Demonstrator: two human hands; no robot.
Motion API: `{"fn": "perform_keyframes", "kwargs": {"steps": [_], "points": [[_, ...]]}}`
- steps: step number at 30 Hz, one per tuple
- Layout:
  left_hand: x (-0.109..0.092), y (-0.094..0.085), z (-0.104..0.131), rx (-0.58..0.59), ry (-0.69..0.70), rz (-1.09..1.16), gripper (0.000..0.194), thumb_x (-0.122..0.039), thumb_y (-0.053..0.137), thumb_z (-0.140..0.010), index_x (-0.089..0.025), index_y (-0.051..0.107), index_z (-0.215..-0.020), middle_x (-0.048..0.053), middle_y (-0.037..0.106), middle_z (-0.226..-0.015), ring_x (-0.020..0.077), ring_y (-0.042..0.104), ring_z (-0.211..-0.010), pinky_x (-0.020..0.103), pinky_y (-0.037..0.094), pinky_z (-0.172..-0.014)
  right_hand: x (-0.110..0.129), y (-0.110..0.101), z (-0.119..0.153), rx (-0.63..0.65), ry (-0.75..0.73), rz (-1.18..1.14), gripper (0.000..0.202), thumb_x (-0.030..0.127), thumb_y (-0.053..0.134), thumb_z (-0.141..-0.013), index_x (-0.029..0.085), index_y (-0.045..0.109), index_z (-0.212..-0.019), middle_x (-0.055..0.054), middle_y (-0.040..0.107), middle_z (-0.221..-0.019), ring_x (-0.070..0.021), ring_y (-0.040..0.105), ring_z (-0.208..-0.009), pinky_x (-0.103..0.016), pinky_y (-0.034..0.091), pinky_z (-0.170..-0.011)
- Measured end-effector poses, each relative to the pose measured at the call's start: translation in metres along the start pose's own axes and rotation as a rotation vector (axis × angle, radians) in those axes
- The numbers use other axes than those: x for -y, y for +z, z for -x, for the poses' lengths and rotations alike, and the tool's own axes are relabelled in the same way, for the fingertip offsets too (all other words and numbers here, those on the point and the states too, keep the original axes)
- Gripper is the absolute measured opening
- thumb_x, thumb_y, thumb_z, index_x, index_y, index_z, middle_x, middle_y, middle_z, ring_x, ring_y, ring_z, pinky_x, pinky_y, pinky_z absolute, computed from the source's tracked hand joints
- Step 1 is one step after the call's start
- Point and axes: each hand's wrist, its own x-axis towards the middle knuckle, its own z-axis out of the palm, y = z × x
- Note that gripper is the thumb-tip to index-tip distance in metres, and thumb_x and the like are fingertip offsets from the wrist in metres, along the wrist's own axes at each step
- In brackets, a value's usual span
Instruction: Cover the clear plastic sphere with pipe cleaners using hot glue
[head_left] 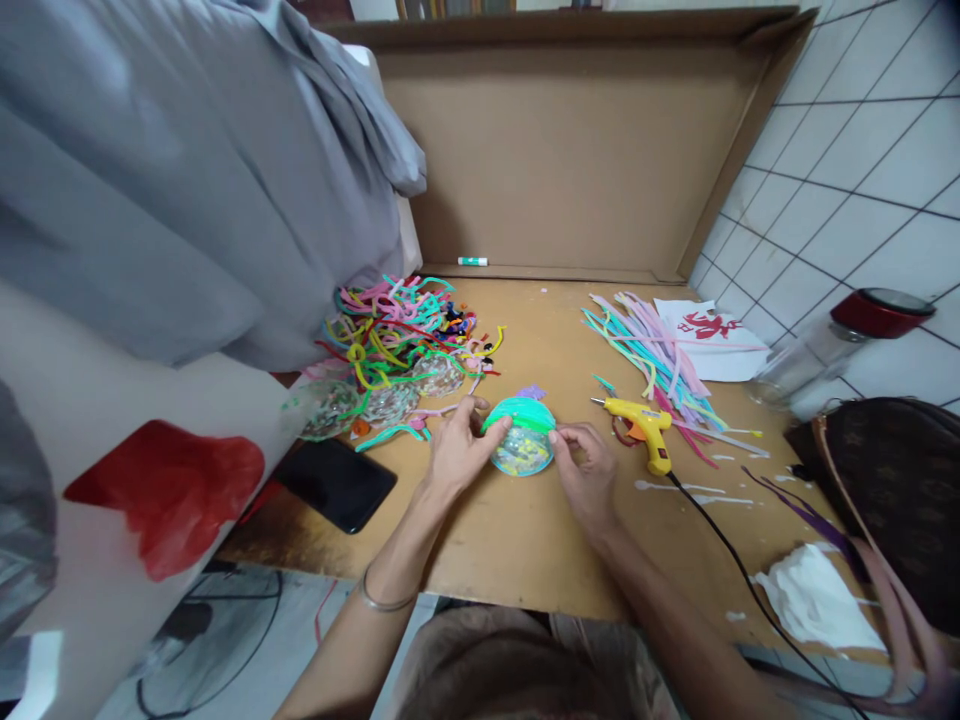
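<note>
A round, mostly see-through disc sits at the middle of the table, with a blue-green rim, a bright green band across its upper half and yellow and white bits below. My left hand grips its left edge, the thumb lying on the green band. At the right edge, the fingertips of my right hand pinch the rim. Just behind the disc lies a small purple piece. To the right of my right hand rests a yellow hot glue gun, its nozzle pointing left.
Tangled pipe cleaners and several clear round discs lie at left, near a black phone. Straight pipe cleaners, a glass bottle, a brown bag and tissue occupy the right. A cardboard wall stands behind.
</note>
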Motion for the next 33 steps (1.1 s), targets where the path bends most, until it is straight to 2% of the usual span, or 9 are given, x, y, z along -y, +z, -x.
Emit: {"fn": "perform_keyframes", "kwargs": {"steps": [4,7,12,15,17,22,28,31,33], "points": [[0.002,0.002,0.000,-0.029,0.036,-0.022,0.026,-0.046,0.062,-0.080,-0.021,0.059,-0.085,0.003,0.066,-0.087,0.0194,0.062,-0.082,0.031,0.047,-0.072,0.000,0.000,0.000,-0.010,-0.002,-0.005,0.015,0.028,0.058,-0.087,0.022,0.063,-0.074,-0.002,0.068,-0.075,-0.0175,0.063,-0.070,-0.031,0.053,-0.066],[0.005,0.004,-0.002,-0.084,0.130,0.023,0.027,-0.042,0.063,-0.080,-0.021,0.061,-0.098,0.008,0.065,-0.108,0.0226,0.062,-0.101,0.036,0.050,-0.087,-0.001,0.000,0.000,-0.009,-0.003,-0.002,0.015,0.029,0.058,-0.087,0.022,0.063,-0.074,-0.002,0.068,-0.075,-0.0177,0.063,-0.071,-0.031,0.053,-0.066],[0.005,0.003,-0.002,-0.163,0.338,0.111,0.031,-0.035,0.065,-0.083,-0.020,0.061,-0.109,0.013,0.058,-0.130,0.0256,0.053,-0.125,0.044,0.041,-0.107,0.001,0.002,-0.001,-0.014,-0.020,-0.001,0.015,0.027,0.058,-0.087,0.022,0.063,-0.073,-0.002,0.067,-0.075,-0.0175,0.063,-0.071,-0.031,0.053,-0.067],[-0.002,0.003,0.000,-0.147,0.446,0.156,0.022,-0.031,0.059,-0.088,-0.021,0.066,-0.107,0.011,0.062,-0.127,0.0244,0.055,-0.123,0.045,0.041,-0.108,0.003,0.003,-0.001,-0.018,-0.038,-0.001,0.016,0.027,0.058,-0.088,0.022,0.062,-0.073,-0.003,0.067,-0.075,-0.0175,0.063,-0.071,-0.031,0.052,-0.066],[-0.006,0.004,0.001,-0.084,0.488,0.196,0.023,-0.028,0.052,-0.092,-0.022,0.069,-0.105,0.010,0.067,-0.120,0.0230,0.059,-0.116,0.044,0.044,-0.105,0.003,0.003,-0.001,-0.018,-0.045,0.004,0.016,0.027,0.058,-0.088,0.022,0.062,-0.073,-0.002,0.067,-0.075,-0.0174,0.062,-0.071,-0.031,0.052,-0.067],[-0.013,0.008,0.004,0.072,0.468,0.281,0.035,-0.021,0.040,-0.092,-0.021,0.074,-0.100,0.010,0.072,-0.110,0.0215,0.064,-0.107,0.041,0.049,-0.098,0.004,0.003,0.000,0.004,-0.047,0.023,0.016,0.028,0.057,-0.089,0.023,0.061,-0.075,-0.002,0.066,-0.076,-0.0170,0.062,-0.071,-0.031,0.052,-0.067],[-0.019,0.009,0.008,0.038,0.367,0.333,0.031,-0.019,0.042,-0.091,-0.020,0.072,-0.097,0.009,0.072,-0.105,0.0206,0.063,-0.103,0.038,0.049,-0.094,0.003,0.004,0.002,0.002,-0.045,0.037,0.015,0.027,0.056,-0.089,0.023,0.060,-0.075,-0.001,0.064,-0.076,-0.0171,0.061,-0.073,-0.031,0.052,-0.068],[-0.023,0.012,0.009,-0.014,0.333,0.339,0.018,-0.028,0.057,-0.089,-0.019,0.071,-0.096,0.008,0.071,-0.098,0.0211,0.063,-0.097,0.036,0.049,-0.089,0.003,0.004,0.002,0.016,-0.055,0.025,0.014,0.026,0.056,-0.089,0.023,0.060,-0.076,-0.001,0.064,-0.076,-0.0167,0.061,-0.073,-0.031,0.052,-0.068],[-0.024,0.014,0.009,-0.048,0.326,0.330,0.018,-0.033,0.066,-0.084,-0.019,0.071,-0.094,0.007,0.070,-0.092,0.0213,0.062,-0.093,0.036,0.049,-0.086,0.004,0.004,0.002,0.027,-0.051,0.024,0.014,0.026,0.057,-0.089,0.023,0.061,-0.076,-0.001,0.065,-0.077,-0.0169,0.061,-0.073,-0.031,0.052,-0.069]]}}
